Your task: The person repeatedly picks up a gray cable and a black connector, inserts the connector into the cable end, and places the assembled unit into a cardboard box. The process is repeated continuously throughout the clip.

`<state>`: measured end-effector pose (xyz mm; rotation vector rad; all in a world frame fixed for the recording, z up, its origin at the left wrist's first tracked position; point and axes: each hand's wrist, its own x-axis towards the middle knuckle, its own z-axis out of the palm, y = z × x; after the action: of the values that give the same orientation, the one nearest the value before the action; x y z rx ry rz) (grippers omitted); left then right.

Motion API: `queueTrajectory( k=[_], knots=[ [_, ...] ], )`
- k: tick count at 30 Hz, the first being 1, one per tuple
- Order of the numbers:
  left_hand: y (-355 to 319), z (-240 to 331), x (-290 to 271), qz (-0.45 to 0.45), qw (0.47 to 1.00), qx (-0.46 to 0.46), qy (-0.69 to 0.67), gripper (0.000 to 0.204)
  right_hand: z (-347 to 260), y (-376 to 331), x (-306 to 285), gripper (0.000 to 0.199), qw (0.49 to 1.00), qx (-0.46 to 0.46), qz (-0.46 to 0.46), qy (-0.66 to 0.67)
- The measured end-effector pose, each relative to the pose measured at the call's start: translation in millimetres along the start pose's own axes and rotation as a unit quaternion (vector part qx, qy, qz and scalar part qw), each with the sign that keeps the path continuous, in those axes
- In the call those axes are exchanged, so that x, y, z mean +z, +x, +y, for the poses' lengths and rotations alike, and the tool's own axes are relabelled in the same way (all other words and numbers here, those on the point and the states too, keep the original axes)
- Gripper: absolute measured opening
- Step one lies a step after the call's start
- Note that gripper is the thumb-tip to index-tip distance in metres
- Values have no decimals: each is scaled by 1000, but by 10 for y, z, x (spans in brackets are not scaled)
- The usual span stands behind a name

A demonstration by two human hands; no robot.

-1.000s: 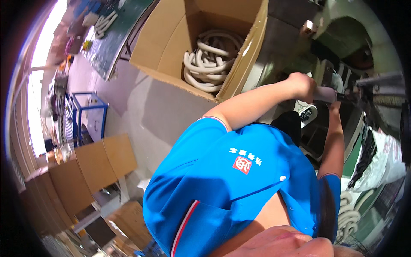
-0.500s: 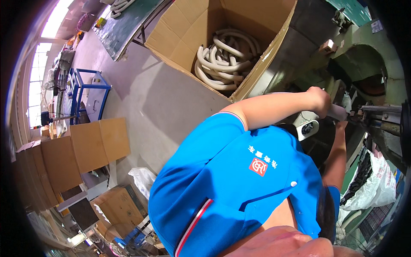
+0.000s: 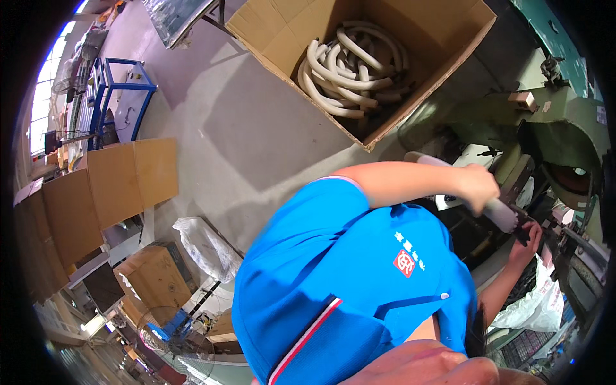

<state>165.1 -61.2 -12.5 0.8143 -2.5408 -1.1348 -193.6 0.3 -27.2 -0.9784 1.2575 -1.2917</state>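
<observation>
My left hand [image 3: 480,187] is wrapped round a pale grey curved tube [image 3: 500,215]. The tube's other end sticks out behind the wrist, toward the large carton. At the tube's near-right end, my right hand [image 3: 529,239] has its fingers closed on a small dark piece [image 3: 522,236]. What kind of piece it is, and whether it is joined to the tube, I cannot make out. Just beyond both hands stands a green machine [image 3: 564,115] with metal bars beside the right hand.
An open carton [image 3: 443,77] ahead holds several similar pale curved tubes [image 3: 346,80]. A white sack [image 3: 536,298] lies by my right forearm. To the left are a blue-framed cart [image 3: 131,96], cardboard panels [image 3: 128,173], a closed carton [image 3: 154,276] and a white plastic bag [image 3: 202,247].
The tube and both hands have drawn back from the machine's metal bars. A dark piece now shows at the tube's end, in my right fingers. The whole view has shifted.
</observation>
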Motion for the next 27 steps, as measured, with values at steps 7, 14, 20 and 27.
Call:
queueTrajectory(
  k=[7,14,20,27],
  knots=[
    [-765,-363,246,84,985,-89,-122,33,-355,-222,582,27,952,-32,79,-292],
    [-805,-187,181,27,980,-132,-144,34,-370,-195,508,27,909,-64,86,-404],
    [-756,-181,133,51,979,-136,-140,41,-316,-203,559,23,919,-52,119,-373],
    [-790,2,-75,56,976,-172,-120,41,-425,-198,777,24,967,8,69,-247]
  ],
)
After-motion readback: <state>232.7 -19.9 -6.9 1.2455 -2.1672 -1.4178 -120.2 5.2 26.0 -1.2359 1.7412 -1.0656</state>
